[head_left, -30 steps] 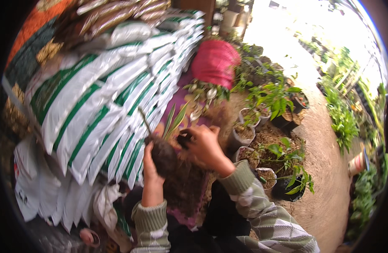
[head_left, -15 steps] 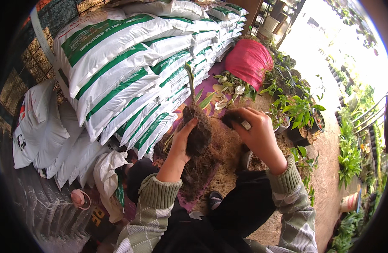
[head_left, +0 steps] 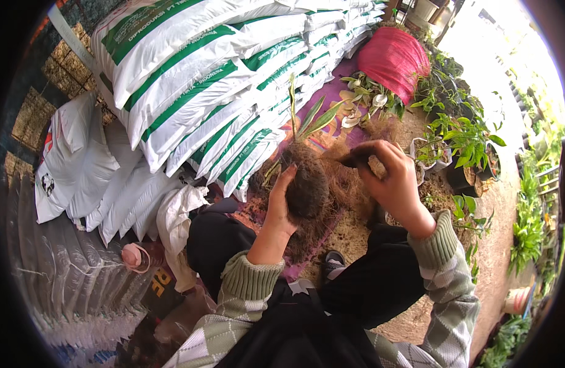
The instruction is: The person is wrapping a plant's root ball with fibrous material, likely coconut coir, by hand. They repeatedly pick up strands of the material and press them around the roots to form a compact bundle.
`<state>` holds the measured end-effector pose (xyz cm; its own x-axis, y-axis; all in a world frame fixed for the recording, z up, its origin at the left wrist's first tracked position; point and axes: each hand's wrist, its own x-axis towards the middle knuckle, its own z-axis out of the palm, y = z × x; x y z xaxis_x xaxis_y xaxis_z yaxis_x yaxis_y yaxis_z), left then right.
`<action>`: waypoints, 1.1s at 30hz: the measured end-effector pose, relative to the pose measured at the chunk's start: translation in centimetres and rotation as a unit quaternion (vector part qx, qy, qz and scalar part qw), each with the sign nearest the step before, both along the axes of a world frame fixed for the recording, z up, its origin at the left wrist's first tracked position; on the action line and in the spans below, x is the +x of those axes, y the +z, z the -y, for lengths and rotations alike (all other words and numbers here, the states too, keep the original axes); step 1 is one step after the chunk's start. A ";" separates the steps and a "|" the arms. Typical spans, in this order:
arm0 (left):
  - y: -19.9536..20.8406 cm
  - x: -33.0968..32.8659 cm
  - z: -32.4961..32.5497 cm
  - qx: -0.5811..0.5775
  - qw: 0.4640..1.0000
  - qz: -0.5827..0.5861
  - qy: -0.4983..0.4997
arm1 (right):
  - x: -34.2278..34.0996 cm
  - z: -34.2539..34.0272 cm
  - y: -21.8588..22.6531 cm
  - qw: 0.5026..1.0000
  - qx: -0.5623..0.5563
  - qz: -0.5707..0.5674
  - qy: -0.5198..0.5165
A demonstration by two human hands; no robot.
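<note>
My left hand (head_left: 276, 211) is closed round the root ball (head_left: 308, 190) of a small plant, a dark, hairy lump of soil and roots. Narrow green leaves (head_left: 316, 122) rise from its top, pointing away from me. To the right, my right hand (head_left: 396, 181) has its fingers bent round a dark brown fibrous clump (head_left: 355, 157), which sticks out toward the root ball with a small gap between them. Below both hands, loose brown root fibre (head_left: 341, 208) lies on a purple patterned sheet (head_left: 324, 105).
White sacks with green bands (head_left: 190, 92) are stacked high at the left. A red sack (head_left: 394, 61) with cut leaves beside it lies beyond my hands. Potted plants (head_left: 463, 141) stand at the right. Near my left knee are a pink-capped container (head_left: 135, 256) and clear plastic bundles (head_left: 68, 264).
The whole view has shifted, so the sacks appear higher and further right. The root ball has turned a little, showing its leaves more spread. Both hands keep their holds.
</note>
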<state>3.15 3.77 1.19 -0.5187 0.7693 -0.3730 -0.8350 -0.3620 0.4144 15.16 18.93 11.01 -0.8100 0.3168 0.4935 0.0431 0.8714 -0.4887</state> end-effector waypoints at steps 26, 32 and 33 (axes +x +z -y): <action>0.4 0.9 0.7 0.094 0.994 0.060 -0.012 | 0.5 3.7 -1.3 0.954 0.225 0.038 0.196; 0.5 0.7 1.4 0.071 0.991 0.108 -0.012 | -0.6 3.7 -1.3 0.957 0.208 0.028 0.200; 0.0 0.4 1.7 0.103 0.988 0.112 -0.015 | -1.0 3.8 -1.4 0.959 0.201 0.020 0.201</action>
<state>3.56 2.06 1.22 -0.4167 0.8548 -0.3092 -0.9090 -0.3930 0.1386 14.18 15.16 9.64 -0.8480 -0.2334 0.4758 -0.3235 0.9391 -0.1160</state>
